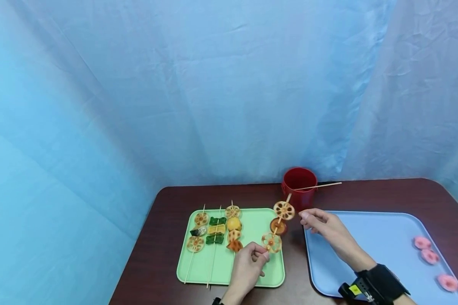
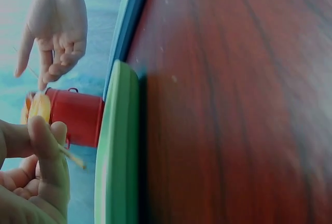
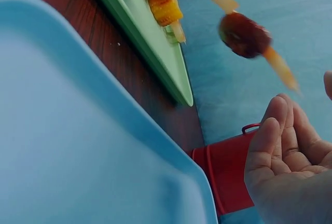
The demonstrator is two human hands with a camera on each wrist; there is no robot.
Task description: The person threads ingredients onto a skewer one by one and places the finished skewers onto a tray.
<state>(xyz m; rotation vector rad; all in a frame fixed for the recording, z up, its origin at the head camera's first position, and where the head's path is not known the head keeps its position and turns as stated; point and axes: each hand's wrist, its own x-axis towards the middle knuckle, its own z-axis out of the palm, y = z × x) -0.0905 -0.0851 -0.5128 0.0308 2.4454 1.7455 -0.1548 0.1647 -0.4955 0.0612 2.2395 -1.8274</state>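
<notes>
My left hand (image 1: 248, 264) pinches the lower end of a food skewer (image 1: 278, 226) between thumb and finger. Threaded on its stick are two lotus root slices with a brown round slice between them. The skewer is raised over the right side of a green tray (image 1: 252, 277) and leans up to the right. Near its upper end is my right hand (image 1: 330, 233), fingers loosely bent and holding nothing. In the right wrist view a gap shows between those fingers and the brown slice (image 3: 244, 35). Three other skewers, one with a green and yellow stack (image 1: 216, 229), lie on the green tray.
A red bucket (image 1: 299, 192) stands behind the trays, with a bare stick (image 1: 324, 185) jutting out to the right. To the right lies a blue tray (image 1: 358, 250) with three pink rings (image 1: 448, 282) along its right side. A blue curtain (image 1: 229, 93) hangs behind the table.
</notes>
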